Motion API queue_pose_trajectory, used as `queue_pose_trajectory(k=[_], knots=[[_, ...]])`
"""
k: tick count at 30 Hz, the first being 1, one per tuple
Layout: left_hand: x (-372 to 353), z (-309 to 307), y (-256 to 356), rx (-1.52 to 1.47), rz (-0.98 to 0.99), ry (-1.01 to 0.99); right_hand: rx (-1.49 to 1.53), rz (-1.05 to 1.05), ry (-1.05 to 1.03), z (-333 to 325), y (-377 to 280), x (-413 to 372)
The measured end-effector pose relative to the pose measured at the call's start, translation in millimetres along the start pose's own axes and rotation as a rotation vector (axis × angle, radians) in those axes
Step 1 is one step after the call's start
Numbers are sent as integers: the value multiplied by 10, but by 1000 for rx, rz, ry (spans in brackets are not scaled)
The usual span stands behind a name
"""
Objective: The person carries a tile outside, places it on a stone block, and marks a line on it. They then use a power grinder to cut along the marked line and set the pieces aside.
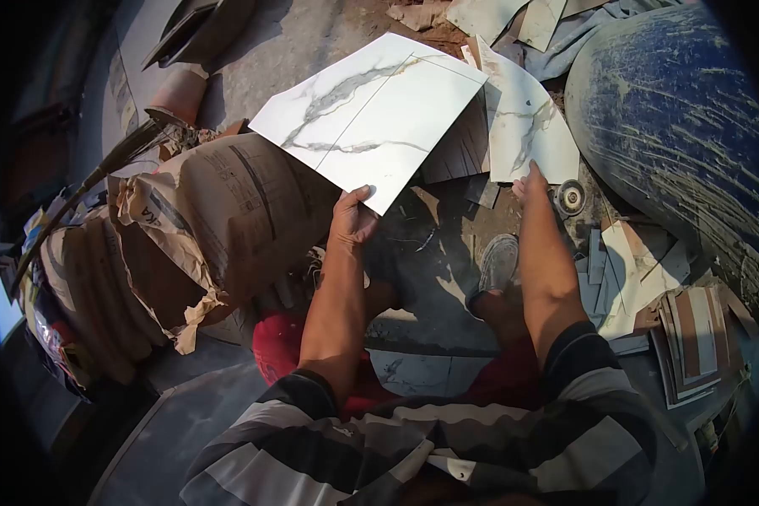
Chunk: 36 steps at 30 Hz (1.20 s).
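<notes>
A large white marble-patterned tile [371, 114] with grey veins and thin drawn lines is held up by its lower corner in my left hand [356, 217], the thumb on its face. My right hand [531, 183] grips the bottom edge of a smaller white veined tile piece [527, 126] with a curved right side. The large tile's right corner lies close to the smaller piece; whether they touch I cannot tell. Beside my right hand, on the ground, is a round grinder disc [570, 198].
Paper cement bags [244, 211] stand at the left, one torn open, near a bucket [177, 97]. A big blue mortar-splashed drum [666, 110] is at the right. Stacked tile offcuts [691, 337] lie lower right, and more scraps [541, 21] at the top. A shoe [499, 261] shows below.
</notes>
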<state>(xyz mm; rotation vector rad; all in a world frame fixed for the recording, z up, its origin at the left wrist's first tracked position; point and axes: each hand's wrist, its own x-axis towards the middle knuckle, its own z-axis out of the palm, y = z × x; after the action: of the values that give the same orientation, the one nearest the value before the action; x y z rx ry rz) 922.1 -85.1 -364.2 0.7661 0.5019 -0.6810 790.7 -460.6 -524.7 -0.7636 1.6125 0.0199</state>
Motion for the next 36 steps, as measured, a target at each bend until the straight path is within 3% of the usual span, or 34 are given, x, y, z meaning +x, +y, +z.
queue_pose_trajectory(k=[2,3,5,6,9,12,15,16,19,27,30,32,33,35,36], knots=[[310,-305,-172,-29,6,-13,103,0,191,70,41,120],[417,-381,-245,-45,21,-25,97,-24,183,106,19,156],[535,-509,-399,-31,69,-8,30,-51,447,83,24,141],[615,-537,-442,-49,80,-24,167,-87,486,130,25,28],[737,-707,-554,-38,127,-97,106,-59,593,215,-30,-189],[879,-964,-644,-26,4,-89,99,37,667,299,-25,-533],[1094,-1110,-677,-53,-45,-114,225,-43,529,210,57,-287],[1108,-1097,-681,-108,-60,-22,194,-38,482,178,72,-259],[1169,-1146,-629,-127,-77,10,103,4,441,-68,202,462],[1324,-1357,-787,-113,-119,148,242,-124,313,-110,173,370],[1245,-1281,-700,130,-163,276,329,-187,279,-112,156,340],[1135,-1074,-505,665,-367,415,378,-234,254,-122,159,362],[1131,-1074,-471,659,-367,415,374,-238,254,-146,152,378],[1152,-1078,-334,943,-769,291,389,-199,221,-114,166,417],[1116,-1087,-347,941,-767,295,386,-197,218,-118,183,427]])
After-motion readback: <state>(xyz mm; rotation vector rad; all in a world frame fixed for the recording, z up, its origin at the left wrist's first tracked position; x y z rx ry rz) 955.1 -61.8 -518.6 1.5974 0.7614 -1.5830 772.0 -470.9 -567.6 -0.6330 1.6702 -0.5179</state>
